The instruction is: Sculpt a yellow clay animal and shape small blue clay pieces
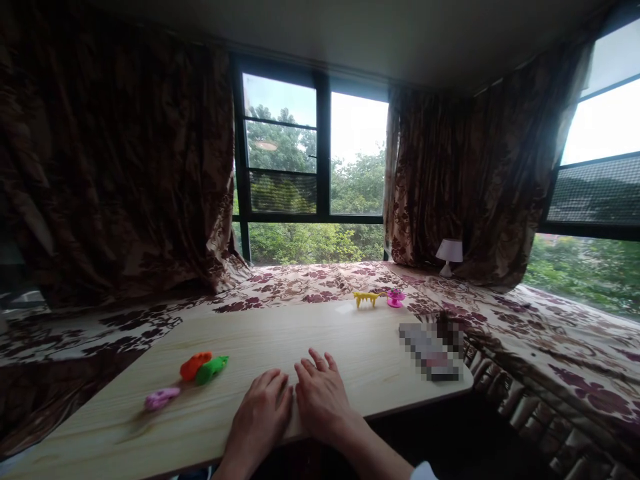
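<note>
My left hand (262,405) lies palm down near the front edge of a pale wooden table (260,332), fingers stretched forward and nothing in it. Close beside it my right hand (323,393) rests palm down too, its fingers a little apart and no object under them that I can see. To the left of my hands sit small toy-like pieces: an orange one (194,366) touching a green one (213,370), with a light purple one (161,398) nearer to me. Their exact kinds are hard to make out.
At the table's far edge stand a yellow four-legged toy animal (367,299) and a pink stand-shaped toy (395,299). A blurred-out flat dark object (430,352) lies at the right. Beyond are a flowered cloth ledge (310,283), a small lamp (449,252), curtains and windows.
</note>
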Demonstrator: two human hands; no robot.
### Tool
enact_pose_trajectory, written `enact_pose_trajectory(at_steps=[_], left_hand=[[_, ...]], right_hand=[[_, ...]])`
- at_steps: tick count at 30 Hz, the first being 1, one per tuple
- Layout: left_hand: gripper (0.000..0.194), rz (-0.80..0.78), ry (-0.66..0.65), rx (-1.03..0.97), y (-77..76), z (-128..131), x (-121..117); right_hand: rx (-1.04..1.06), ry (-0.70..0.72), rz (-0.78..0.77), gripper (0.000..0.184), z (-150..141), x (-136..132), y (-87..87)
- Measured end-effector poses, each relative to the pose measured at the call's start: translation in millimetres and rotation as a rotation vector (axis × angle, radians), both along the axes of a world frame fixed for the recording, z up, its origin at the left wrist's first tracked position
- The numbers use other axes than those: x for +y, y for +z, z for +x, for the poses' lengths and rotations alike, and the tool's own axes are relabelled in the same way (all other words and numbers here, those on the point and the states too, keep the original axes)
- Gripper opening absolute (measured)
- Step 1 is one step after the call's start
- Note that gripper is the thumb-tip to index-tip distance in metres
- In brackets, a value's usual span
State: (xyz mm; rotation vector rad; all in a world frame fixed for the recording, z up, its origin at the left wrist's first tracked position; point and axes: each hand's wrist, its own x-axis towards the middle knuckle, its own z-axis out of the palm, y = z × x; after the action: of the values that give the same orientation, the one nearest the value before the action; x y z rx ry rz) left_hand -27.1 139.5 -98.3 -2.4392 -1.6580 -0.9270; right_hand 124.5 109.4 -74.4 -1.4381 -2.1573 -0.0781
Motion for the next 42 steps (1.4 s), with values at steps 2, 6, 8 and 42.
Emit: enact_pose_trajectory(at_steps=[2,6,8,42], left_hand=[[0.034,0.000,-0.005,0.003,0.5,0,0],[0.035,0.005,0.003,0.004,-0.2,-1,1],[0.034,0.010,0.007,-0.001,-0.8,-1,1],[0.032,0.030,0.013,-0.020,-1.4,-1,-2]], right_hand=[[0.002,-0.052,0.000,0.031,-6,24,3.5],[0.015,-0.159,-0.023,0.033,7,55,4.5],[0.026,-0.194,-0.051,0.033,24,57,2.3],[-0.023,-0.091,-0.133,0.034,58,16,1.1]])
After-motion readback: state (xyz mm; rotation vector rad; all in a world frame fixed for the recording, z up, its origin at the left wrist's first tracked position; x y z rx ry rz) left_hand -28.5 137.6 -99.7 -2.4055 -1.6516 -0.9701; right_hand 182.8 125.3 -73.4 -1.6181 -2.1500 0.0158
